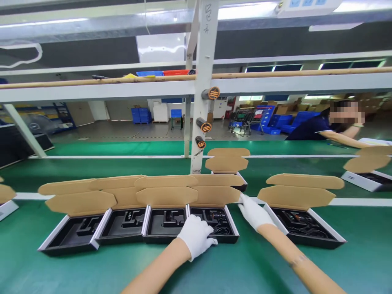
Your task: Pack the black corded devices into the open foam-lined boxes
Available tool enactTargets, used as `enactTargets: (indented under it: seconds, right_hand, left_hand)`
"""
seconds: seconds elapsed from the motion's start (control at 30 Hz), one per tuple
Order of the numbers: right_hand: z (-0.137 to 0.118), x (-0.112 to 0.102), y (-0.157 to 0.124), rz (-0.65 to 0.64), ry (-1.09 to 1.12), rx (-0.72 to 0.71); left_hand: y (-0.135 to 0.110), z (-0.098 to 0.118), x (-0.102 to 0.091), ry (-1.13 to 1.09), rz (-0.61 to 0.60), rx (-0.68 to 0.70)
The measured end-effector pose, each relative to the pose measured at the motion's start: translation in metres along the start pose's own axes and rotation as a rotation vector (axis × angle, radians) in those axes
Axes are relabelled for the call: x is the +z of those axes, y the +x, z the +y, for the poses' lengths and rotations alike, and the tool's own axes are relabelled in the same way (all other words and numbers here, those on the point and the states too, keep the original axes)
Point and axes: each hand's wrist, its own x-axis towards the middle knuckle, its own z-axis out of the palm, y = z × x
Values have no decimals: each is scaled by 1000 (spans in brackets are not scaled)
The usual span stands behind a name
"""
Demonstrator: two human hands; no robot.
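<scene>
Several open boxes with black foam trays and raised brown cardboard lids stand in a row on the green belt. My left hand, in a white glove, rests with curled fingers on the front edge of the fourth box, which holds a dark part and a cable. My right hand, also gloved, lies with fingers stretched along that box's right side, fingertips near the lid's hinge. The boxes to the left show mostly empty foam. Another box to the right holds black cables.
A white upright post with round orange-faced knobs rises behind the row. More open boxes sit further back and at the far right. Across the belt another person's arm reaches over a box. Blue crates stand in the background.
</scene>
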Motion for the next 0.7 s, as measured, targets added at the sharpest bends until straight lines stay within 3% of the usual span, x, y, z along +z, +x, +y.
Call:
enactTargets:
  seconds: [0.07,0.13,0.27,0.37,0.4,0.47,0.57,0.63,0.7]
  right_hand:
    - [4,-6,-32,-58,-10,-21]
    - [-6,-6,-58,-32,45,-150]
    - [-59,13,-86,85,183,-565]
    - [-93,29,-88,125,165,-645]
    - [-98,33,-86,147,156,-631]
    - [-100,35,-84,159,146,-617]
    - [-99,33,-83,136,127,-615]
    - [-100,31,-82,115,107,-609]
    - [-99,28,-77,95,81,-595]
  left_hand:
    - [0,2,0,7,27,1]
    - [1,5,-1,18,53,-2]
    - [-8,3,-10,44,120,18]
    - [-45,-19,-31,42,227,-22]
    - [-65,-31,-40,39,288,-102]
    - [-113,-62,-56,75,420,-514]
    - [-182,-108,-66,120,517,-929]
    - [-210,-128,-60,102,488,-1042]
    - [-218,-135,-49,81,447,-1074]
